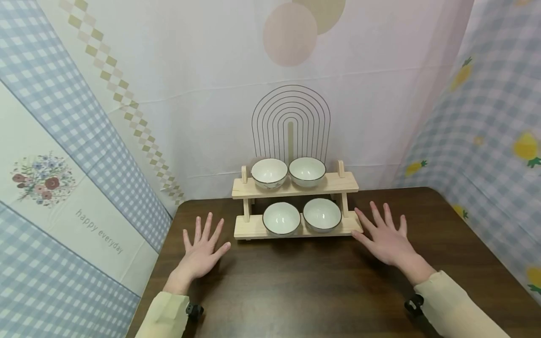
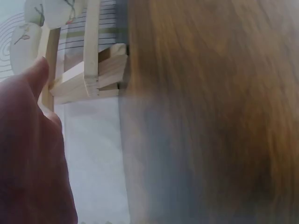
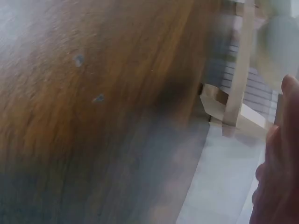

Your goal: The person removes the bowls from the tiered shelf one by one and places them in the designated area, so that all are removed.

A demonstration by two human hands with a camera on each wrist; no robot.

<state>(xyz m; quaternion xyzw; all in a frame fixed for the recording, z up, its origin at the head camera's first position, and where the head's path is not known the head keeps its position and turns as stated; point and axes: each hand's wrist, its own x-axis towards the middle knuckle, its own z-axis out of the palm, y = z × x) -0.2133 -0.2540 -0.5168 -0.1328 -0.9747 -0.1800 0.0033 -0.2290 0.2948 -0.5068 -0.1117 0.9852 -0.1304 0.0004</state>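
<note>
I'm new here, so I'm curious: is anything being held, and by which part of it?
Nothing is held: the left hand and right hand have fingers spread, while the bowls rest on the wooden stand.

wooden rack [image 2: 91, 46]: pale, two boards visible | white bowls [image 2: 24, 49]: sprig-like markings, on the rack, some cut by frame | left hand [image 2: 30, 158]: below the rack, thumb raised, overlapping its left board in view | white cloth [image 2: 93, 158]: below and behind the rack, dark-lined behind | table [image 2: 201, 112]: brown wood grain, right of the rack, partly hazy
</note>
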